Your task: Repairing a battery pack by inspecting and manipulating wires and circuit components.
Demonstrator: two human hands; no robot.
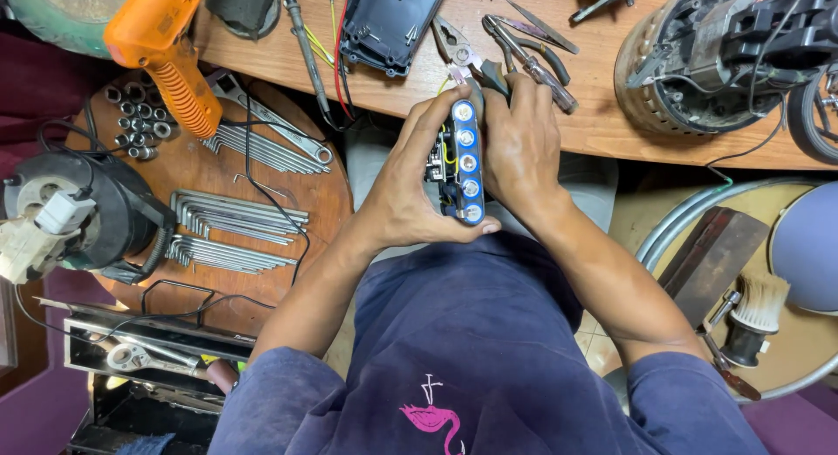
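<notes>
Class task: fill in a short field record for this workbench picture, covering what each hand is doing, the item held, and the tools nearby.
Left hand: grips the battery pack from its left side
Right hand: grips its right side
Held item: row of round cells, wired
Bench: pliers, black casing
Round table: hex keys, orange heat gun, sockets

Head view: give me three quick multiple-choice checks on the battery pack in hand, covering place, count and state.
1. Where is the battery pack?
A. Between both hands
B. On the round stool
C. Inside the black casing

2. How many round cell ends show along its edge?
A. Two
B. Five
C. Nine

3. How is the orange heat gun?
A. Held
B. Lying unheld
C. In a drawer

Key: 1 A, the left hand and right hand clasp it; 2 B, five silver discs in a row; 3 B, no hand touches it.
</notes>
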